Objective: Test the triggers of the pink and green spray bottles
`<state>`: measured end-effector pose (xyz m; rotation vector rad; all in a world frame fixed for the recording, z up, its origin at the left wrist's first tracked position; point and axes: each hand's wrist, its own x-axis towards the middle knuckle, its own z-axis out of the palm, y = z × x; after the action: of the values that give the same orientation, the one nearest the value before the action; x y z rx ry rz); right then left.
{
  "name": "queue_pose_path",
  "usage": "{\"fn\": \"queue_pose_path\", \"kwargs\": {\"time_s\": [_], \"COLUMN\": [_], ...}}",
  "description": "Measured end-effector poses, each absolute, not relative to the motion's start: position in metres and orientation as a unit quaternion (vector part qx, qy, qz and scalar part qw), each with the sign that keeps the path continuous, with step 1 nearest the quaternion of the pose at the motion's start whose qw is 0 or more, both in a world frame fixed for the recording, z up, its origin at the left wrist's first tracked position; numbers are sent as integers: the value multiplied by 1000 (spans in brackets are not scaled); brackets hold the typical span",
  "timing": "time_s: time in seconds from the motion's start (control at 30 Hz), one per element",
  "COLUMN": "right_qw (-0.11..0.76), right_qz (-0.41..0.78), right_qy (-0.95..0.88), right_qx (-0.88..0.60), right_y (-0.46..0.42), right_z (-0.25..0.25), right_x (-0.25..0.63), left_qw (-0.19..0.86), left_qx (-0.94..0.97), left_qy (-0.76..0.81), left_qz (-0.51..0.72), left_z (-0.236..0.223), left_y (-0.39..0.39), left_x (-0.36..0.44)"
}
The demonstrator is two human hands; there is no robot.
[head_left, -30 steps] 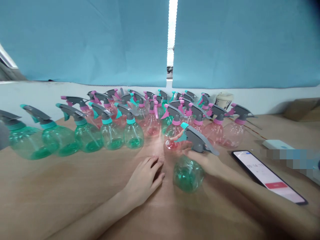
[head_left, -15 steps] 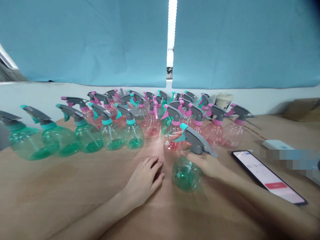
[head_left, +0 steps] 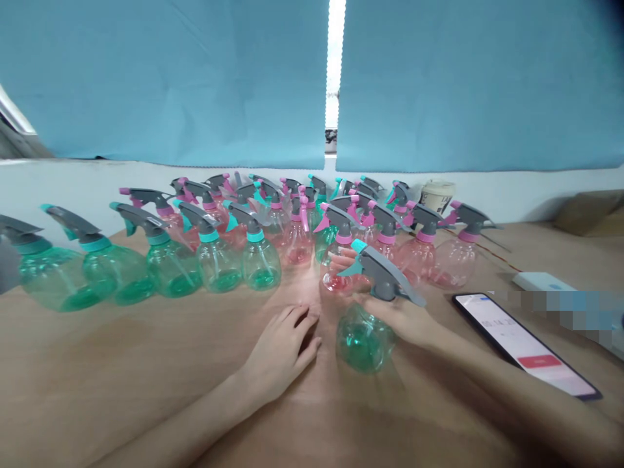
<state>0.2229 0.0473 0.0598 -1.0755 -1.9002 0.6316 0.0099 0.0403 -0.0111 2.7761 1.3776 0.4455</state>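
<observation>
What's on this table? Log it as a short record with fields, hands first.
Left hand: flat on the table, holding nothing
Right hand: gripping a green spray bottle at the neck
Held bottle: tilted, gray and teal trigger head
Nearest: pink bottles just beyond the hands
Also: green bottles in a row to the left
Rest: phone lit, on the table; paper cup at the back; blue curtain behind
</observation>
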Motion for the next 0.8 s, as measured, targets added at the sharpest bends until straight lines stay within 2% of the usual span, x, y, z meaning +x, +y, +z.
{"fn": "queue_pose_path", "kwargs": {"time_s": [0.17,0.4,0.8], "right_qw": [433,457,440], "right_qz": [310,306,313], "right_qy": [-746,-742,-735], "right_qx": [-400,-384,-410], "right_y": [48,47,49], "right_z": [62,63,62], "right_x": [221,220,221], "left_qw": [8,7,6], "left_qx": [888,888,889], "left_qy": [436,437,436], "left_qz": [144,145,142], "left_z": [-12,-12,-11], "left_y": [41,42,42], "left_x": [11,11,11]}}
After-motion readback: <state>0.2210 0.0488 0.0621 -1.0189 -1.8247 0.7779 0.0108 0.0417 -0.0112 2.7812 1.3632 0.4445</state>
